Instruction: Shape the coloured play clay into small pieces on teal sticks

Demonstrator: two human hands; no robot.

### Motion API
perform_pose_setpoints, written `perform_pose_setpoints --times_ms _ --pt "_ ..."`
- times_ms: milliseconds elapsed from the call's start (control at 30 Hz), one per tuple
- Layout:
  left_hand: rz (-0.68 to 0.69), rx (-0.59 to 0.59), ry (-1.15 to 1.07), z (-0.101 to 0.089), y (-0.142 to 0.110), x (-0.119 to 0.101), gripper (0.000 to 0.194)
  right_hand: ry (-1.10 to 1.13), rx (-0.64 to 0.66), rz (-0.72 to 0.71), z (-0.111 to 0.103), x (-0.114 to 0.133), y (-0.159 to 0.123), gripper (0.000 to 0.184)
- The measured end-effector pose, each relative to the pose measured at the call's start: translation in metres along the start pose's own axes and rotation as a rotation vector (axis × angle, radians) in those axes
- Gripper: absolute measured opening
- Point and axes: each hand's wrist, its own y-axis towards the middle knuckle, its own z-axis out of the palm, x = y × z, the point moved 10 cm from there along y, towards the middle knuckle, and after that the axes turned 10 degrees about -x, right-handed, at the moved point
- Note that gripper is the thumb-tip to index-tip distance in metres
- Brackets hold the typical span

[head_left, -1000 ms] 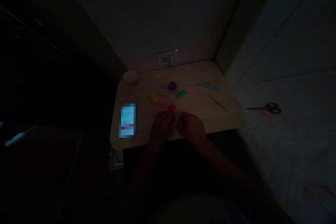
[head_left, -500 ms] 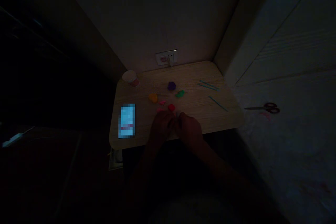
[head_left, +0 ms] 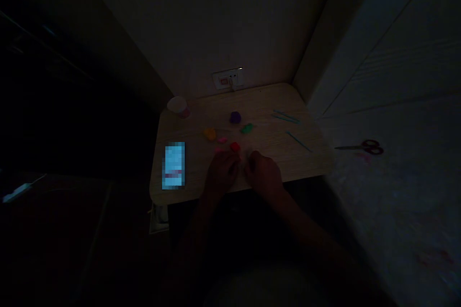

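Both hands rest near the front edge of a small wooden table point(head_left: 201, 187), in very dim light. My left hand point(head_left: 221, 171) is closed in a pinch, with a small pinkish bit at its fingertips too dark to name. A short gap to the right, my right hand point(head_left: 264, 171) is also pinched, and what it holds is hidden. Just beyond my left fingertips lies a red lump point(head_left: 235, 147) that looks like modelling clay. Around it are a pink lump point(head_left: 222, 140), an orange lump point(head_left: 210, 134), a green lump point(head_left: 247, 128) and a purple lump point(head_left: 235, 117).
A phone-like glowing screen point(head_left: 173, 165), blurred out, lies at the table's left. Behind it stands a paper cup point(head_left: 178, 106). Thin blue-green sticks point(head_left: 298, 141) lie on the right. Scissors point(head_left: 372, 147) rest on a pale surface beyond the table. A wall socket point(head_left: 228, 78) is above the back edge.
My right hand came in against my left hand half a second ago and has since drawn back to the right. The lumps, sticks and cup stay in place.
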Motion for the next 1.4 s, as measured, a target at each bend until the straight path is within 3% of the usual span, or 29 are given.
perform_pose_setpoints --times_ms 300,567,933,1400 --pt "-0.046 0.023 0.016 0.000 -0.003 -0.001 0.031 0.016 -0.006 -0.022 0.000 -0.003 0.000 0.015" --pt "-0.031 0.056 0.111 0.004 0.000 0.002 0.003 0.017 -0.009 -0.065 0.000 0.002 -0.005 0.015" --pt "0.003 -0.010 0.002 -0.004 -0.003 -0.002 0.010 0.023 0.021 -0.090 0.005 0.013 -0.010 0.019" --pt "0.003 -0.002 -0.020 -0.002 -0.005 0.002 0.011 0.049 0.037 -0.148 0.007 0.022 -0.009 0.021"
